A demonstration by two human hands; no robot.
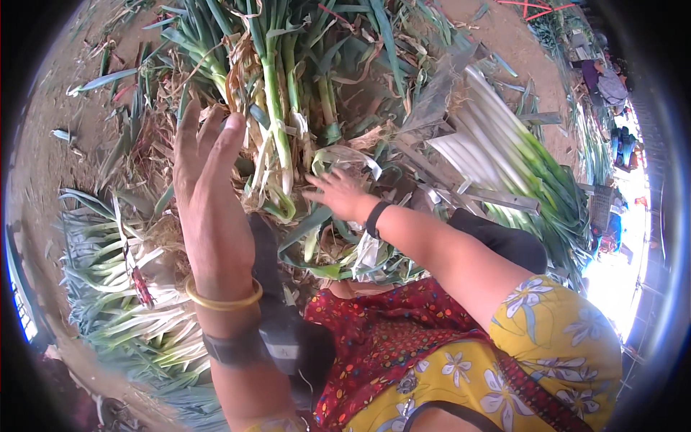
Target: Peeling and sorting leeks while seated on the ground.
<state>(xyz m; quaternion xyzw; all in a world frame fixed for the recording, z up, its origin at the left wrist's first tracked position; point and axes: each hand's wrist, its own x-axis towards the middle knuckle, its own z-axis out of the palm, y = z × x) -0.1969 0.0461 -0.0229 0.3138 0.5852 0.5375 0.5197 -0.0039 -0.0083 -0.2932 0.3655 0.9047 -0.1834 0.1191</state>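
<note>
My left hand (208, 189) is raised at the left, its fingers apart and nothing in it; a yellow bangle (224, 300) circles the wrist. Beyond it an unpeeled leek (278, 113) stands in a bunch, root end towards me, with dry brown leaves (243, 70) around it. My right hand (343, 195), wearing a black wristband (375, 218), is spread low over loose leek peelings (345, 156). No object shows in its grip; whether its fingertips touch the peelings I cannot tell.
Peeled white leeks (496, 135) lie stacked on a frame (502, 200) at the right. Thinner, rooted stalks (146, 324) form a pile at the left, with a red-handled knife (141, 289) on it. Leaf scraps litter the earth ground (81, 124). A person (591, 75) is far right.
</note>
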